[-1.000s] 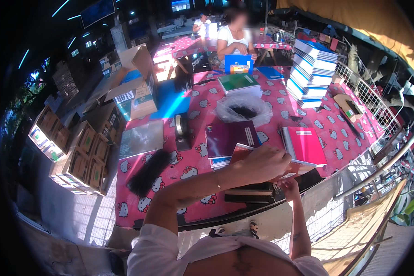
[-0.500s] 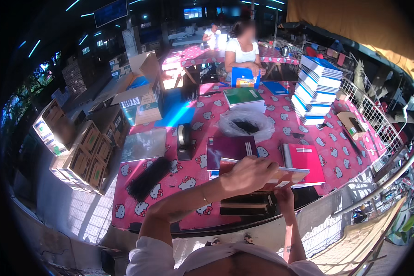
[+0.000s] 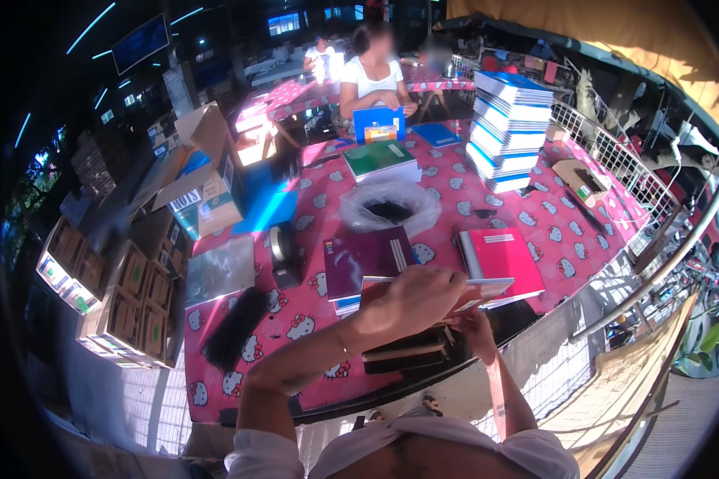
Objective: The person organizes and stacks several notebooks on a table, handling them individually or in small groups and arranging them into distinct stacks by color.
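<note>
A reddish-brown notebook (image 3: 473,298) is held on edge above the near side of the table. My left hand (image 3: 415,302) reaches over its top edge with bent fingers, while my right hand (image 3: 474,330) grips it from below near its right end. Much of its cover is hidden behind my left hand. Just beyond lies a purple notebook (image 3: 363,254) on a small pile. To the right, a pink notebook (image 3: 503,259) with a spiral edge rests on others. Under my hands sits a black block-like object (image 3: 403,357), partly covered.
A bundle of thin black strands (image 3: 236,327), a tape dispenser (image 3: 284,259), clear sheets (image 3: 221,270) and a plastic bag (image 3: 355,209) lie around. Beyond stand green notebooks (image 3: 379,160), a tall notebook stack (image 3: 503,144) and an open carton (image 3: 208,203). A person (image 3: 371,84) opposite holds a blue notebook (image 3: 379,124).
The whole view has shifted, so the table's contents appear further left. Both my hands keep their hold on the reddish-brown notebook, which looks slightly more tilted.
</note>
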A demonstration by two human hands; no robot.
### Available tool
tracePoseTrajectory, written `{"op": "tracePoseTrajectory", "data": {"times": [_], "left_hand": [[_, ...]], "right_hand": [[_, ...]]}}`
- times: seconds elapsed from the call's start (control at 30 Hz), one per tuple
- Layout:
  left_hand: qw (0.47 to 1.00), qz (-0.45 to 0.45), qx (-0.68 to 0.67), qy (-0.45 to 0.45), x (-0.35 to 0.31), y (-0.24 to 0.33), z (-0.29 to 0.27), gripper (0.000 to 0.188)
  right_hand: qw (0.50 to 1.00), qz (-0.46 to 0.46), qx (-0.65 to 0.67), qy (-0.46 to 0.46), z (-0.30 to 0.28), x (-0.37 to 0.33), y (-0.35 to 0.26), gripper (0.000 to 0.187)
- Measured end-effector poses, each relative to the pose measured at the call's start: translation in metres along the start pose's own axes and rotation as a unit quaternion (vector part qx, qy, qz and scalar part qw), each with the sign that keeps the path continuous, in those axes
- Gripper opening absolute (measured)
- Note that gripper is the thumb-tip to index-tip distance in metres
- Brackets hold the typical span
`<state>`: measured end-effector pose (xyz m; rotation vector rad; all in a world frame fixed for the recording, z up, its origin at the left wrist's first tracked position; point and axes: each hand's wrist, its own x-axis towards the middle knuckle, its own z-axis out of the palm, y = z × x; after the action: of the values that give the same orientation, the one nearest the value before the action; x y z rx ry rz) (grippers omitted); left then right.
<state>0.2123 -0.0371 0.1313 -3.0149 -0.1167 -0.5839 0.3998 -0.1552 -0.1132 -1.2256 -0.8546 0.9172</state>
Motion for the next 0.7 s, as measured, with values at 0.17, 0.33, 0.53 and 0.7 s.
{"op": "tracePoseTrajectory", "data": {"times": [0.17,0.33,0.53,0.7], "left_hand": [[1.0,-0.002,0.016,0.007,-0.004,0.001,0.001,0.018],[0.999,-0.019,0.015,-0.027,-0.011,0.009,-0.009,0.018],[0.997,-0.061,0.015,-0.042,-0.021,0.005,-0.001,0.018],[0.99,-0.135,0.036,-0.027,-0.07,-0.005,0.055,0.02]], "right_hand": [[1.0,0.001,0.024,-0.001,0.003,0.005,0.002,0.021],[0.997,-0.025,-0.062,-0.039,-0.001,0.01,-0.001,0.023],[0.984,0.076,-0.135,-0.089,0.025,0.014,-0.027,0.042],[0.99,-0.08,0.107,-0.048,0.051,0.008,-0.029,0.06]]}}
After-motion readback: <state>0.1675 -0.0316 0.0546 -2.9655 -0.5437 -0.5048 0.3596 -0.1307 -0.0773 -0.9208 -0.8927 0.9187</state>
